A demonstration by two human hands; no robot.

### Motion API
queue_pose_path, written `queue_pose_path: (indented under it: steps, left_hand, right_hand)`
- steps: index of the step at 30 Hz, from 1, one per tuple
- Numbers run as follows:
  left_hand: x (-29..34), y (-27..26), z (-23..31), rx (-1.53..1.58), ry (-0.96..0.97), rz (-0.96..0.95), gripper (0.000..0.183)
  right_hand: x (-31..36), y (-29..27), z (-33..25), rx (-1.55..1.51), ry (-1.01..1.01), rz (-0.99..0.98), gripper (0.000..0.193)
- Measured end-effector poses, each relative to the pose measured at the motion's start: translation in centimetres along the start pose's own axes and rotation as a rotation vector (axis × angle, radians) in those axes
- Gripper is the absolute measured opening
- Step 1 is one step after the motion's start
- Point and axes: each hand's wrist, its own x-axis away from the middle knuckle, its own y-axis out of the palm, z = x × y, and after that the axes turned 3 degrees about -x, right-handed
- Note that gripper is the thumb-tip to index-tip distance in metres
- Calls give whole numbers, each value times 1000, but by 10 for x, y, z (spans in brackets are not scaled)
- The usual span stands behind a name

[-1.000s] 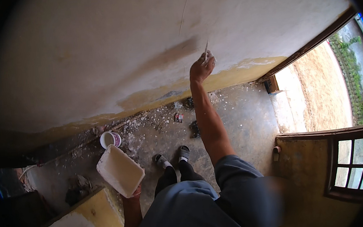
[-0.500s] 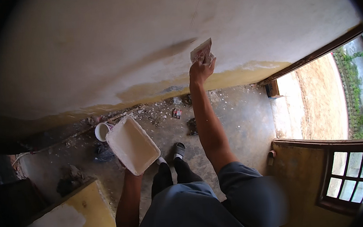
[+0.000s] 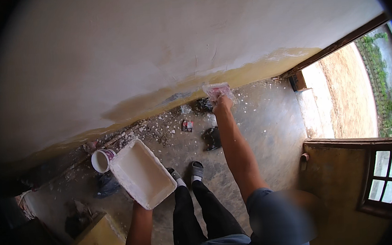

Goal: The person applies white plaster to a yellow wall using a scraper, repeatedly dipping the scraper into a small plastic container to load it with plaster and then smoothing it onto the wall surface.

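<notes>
A white rectangular tray (image 3: 137,168) of pale, smooth paste is held out at the left by my left hand (image 3: 140,207). Its fingers are hidden beneath the tray. My right arm is stretched forward, and its hand (image 3: 223,103) grips a wide, paste-smeared putty scraper (image 3: 215,89). In the picture the scraper overlaps the low, yellowish strip of the wall (image 3: 153,43); whether its edge touches there I cannot tell. Above that strip the wall is coated whitish, with a few thin scratch lines.
A white bucket (image 3: 101,161) stands on the floor behind the tray, beside a dark plastic bag (image 3: 107,184). White crumbs, a small red packet (image 3: 187,126) and a black item (image 3: 212,138) litter the grey floor (image 3: 269,121). At the right are a doorway and a windowed door (image 3: 338,175).
My right hand has brought the scraper down from the whitish wall to the low yellowish part. The view has shifted a little, and the tray sits slightly lower in it.
</notes>
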Motion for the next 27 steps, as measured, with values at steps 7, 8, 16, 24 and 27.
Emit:
queue_pose_path:
  steps: [7,8,16,24,27]
  left_hand:
    - [12,-26,17,-75,20,83,62]
    - [16,-24,21,-88,32,88,62]
    - [20,-14,17,-100,2,75,61]
    - [21,-20,21,-114,-58,79,61]
    - [33,-17,29,-143,-32,112,60]
  right_hand:
    - [11,79,-14,-70,-4,-151,15]
    - [42,94,-26,-71,5,-157,15]
    - [114,47,-7,634,-1097,-474,13]
    - [7,58,48,-101,318,-147,14]
    - [53,91,27,-49,221,-217,16]
